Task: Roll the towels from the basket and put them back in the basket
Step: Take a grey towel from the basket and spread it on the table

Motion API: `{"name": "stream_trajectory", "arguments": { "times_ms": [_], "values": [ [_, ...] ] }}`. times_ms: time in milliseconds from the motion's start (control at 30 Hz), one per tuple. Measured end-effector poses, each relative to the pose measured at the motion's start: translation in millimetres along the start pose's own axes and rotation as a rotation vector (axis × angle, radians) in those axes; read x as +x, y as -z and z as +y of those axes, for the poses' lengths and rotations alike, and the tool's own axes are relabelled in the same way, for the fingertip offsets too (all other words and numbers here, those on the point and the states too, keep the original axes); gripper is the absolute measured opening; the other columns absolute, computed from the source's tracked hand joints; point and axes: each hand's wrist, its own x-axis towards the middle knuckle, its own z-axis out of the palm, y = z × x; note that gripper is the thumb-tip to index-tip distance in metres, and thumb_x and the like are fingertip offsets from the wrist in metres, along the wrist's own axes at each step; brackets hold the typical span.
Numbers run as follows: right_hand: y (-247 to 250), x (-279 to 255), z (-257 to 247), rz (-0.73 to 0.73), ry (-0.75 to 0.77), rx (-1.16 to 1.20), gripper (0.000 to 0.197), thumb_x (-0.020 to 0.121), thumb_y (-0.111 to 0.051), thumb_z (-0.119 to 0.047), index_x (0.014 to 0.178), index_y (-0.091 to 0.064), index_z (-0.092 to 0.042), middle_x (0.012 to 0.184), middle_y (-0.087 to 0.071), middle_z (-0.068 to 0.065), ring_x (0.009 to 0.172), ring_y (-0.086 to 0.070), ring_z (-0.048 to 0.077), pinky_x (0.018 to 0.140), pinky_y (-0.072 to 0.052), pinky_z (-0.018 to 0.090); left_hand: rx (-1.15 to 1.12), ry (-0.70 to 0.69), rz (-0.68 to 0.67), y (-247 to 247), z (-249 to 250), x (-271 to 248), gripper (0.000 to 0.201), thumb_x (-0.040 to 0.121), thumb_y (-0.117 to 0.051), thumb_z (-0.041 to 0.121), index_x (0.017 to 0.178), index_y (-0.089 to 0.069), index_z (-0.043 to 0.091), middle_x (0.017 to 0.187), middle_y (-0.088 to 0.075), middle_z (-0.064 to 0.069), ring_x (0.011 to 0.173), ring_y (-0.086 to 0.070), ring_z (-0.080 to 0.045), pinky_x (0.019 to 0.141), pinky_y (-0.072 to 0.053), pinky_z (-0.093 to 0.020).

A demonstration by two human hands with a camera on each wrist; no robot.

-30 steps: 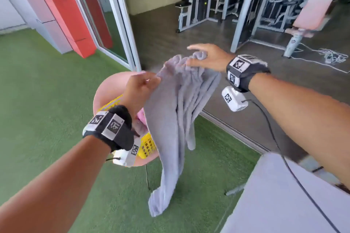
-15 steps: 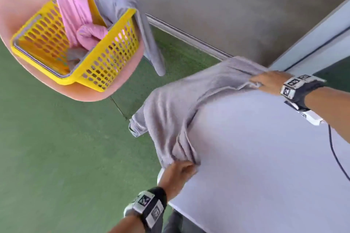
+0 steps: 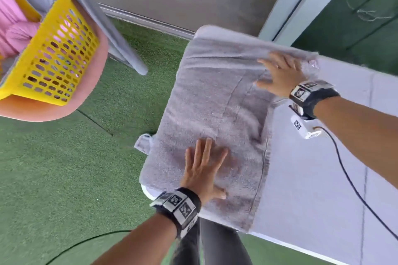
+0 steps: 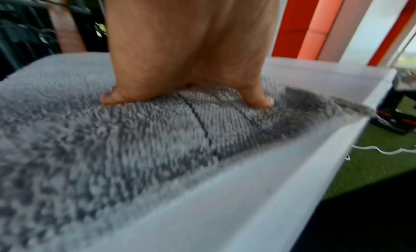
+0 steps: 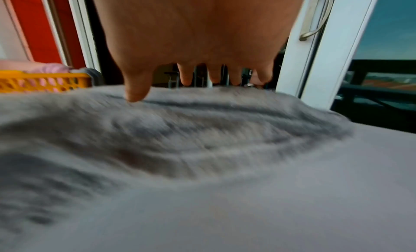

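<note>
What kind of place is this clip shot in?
Probably a gym's entrance area: artificial green turf underfoot, a glazed door frame beside the white table, and what looks like exercise equipment behind, though blurred.

The grey towel (image 3: 217,101) is thick looped terry cloth, matt and fuzzy, with a flat woven hem band. The table (image 3: 312,189) under it looks smooth, matt and pale. The yellow basket (image 3: 53,58) is perforated plastic with a slight sheen. The floor (image 3: 53,168) is rough green artificial turf.
</note>
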Motion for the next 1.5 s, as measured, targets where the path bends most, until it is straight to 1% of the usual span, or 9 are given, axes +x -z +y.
{"name": "stream_trajectory", "arguments": {
  "times_ms": [133,333,567,700,1133,1267,1333,1400,1500],
  "values": [
    [-44,22,12,-0.198,-0.102,0.085,0.091,0.073,-0.032,-0.088,0.144,0.013,-0.052,0.156,0.025,-0.01,0.144,0.022,0.029,0.11,0.007,0.067,0.104,0.001,-0.006,-17,2,8,0.127,0.061,-0.063,0.077,0.146,0.024,0.038,0.147,0.041,-0.016,0.133,0.038,-0.04,0.11,0.017,-0.06],
    [-54,-16,67,-0.191,-0.004,0.119,0.08,0.084,-0.03,-0.077,0.146,0.013,-0.049,0.156,0.026,-0.012,0.144,0.021,0.024,0.113,0.006,0.063,0.118,0.066,-0.008,-37,75,33,0.131,0.057,-0.058,0.081,0.144,0.028,0.035,0.148,0.039,-0.019,0.134,0.033,-0.045,0.11,0.014,-0.062],
    [-65,-105,254,-0.238,-0.007,0.07,0.084,0.08,-0.021,-0.082,0.145,0.018,-0.047,0.153,0.032,-0.012,0.143,0.025,0.021,0.115,0.007,0.059,0.118,0.023,-0.011,-101,270,87,0.128,0.062,-0.077,0.06,0.15,0.011,0.032,0.149,0.036,-0.015,0.131,0.036,-0.044,0.109,0.017,-0.062],
    [-76,-177,378,-0.261,0.065,0.011,0.115,0.043,0.016,-0.096,0.146,0.015,-0.046,0.154,0.032,-0.008,0.142,0.027,0.025,0.115,0.007,0.058,0.126,0.018,0.003,-154,410,110,0.129,0.064,-0.076,0.061,0.149,0.018,0.032,0.149,0.037,-0.015,0.133,0.035,-0.046,0.11,0.016,-0.061],
    [-116,-335,695,-0.283,-0.209,0.149,0.087,0.084,-0.042,-0.073,0.147,0.01,-0.045,0.156,0.024,-0.014,0.145,0.019,0.02,0.112,0.008,0.059,0.099,-0.08,-0.109,-277,718,164,0.128,0.063,-0.069,0.073,0.149,0.017,0.031,0.146,0.041,-0.009,0.132,0.038,-0.042,0.108,0.02,-0.059],
    [-112,-361,706,-0.15,-0.317,0.283,0.087,0.084,-0.063,-0.043,0.15,-0.007,-0.039,0.161,0.006,-0.002,0.148,0.002,0.026,0.112,0.005,0.065,-0.06,-0.181,-0.216,-259,748,162,0.098,0.081,-0.062,0.06,0.153,-0.005,0.027,0.155,0.025,-0.008,0.141,0.024,-0.033,0.115,0.006,-0.06],
    [-109,-386,688,0.111,-0.337,0.463,0.072,0.084,-0.061,-0.033,0.147,-0.025,-0.027,0.156,-0.021,0.012,0.142,-0.025,0.031,0.115,-0.016,0.06,-0.206,-0.19,-0.124,-239,734,147,0.071,0.088,-0.057,0.051,0.148,-0.027,0.026,0.159,0.007,-0.007,0.146,0.009,-0.03,0.116,-0.003,-0.058],
    [-111,-423,657,0.356,-0.343,0.558,0.048,0.084,-0.057,-0.024,0.132,-0.05,-0.019,0.131,-0.05,0.014,0.12,-0.049,0.032,0.102,-0.04,0.048,-0.263,-0.15,0.034,-225,699,129,0.052,0.09,-0.057,0.045,0.135,-0.047,0.023,0.155,-0.023,-0.008,0.142,-0.017,-0.028,0.115,-0.019,-0.053],
    [-135,-489,598,0.357,-0.265,0.626,0.022,0.085,-0.055,-0.015,0.105,-0.066,-0.017,0.1,-0.06,0.001,0.095,-0.057,0.022,0.084,-0.045,0.033,-0.184,-0.124,0.136,-214,623,96,0.03,0.089,-0.061,0.034,0.114,-0.061,0.018,0.122,-0.055,-0.005,0.116,-0.045,-0.021,0.099,-0.038,-0.045]
  ]
}}
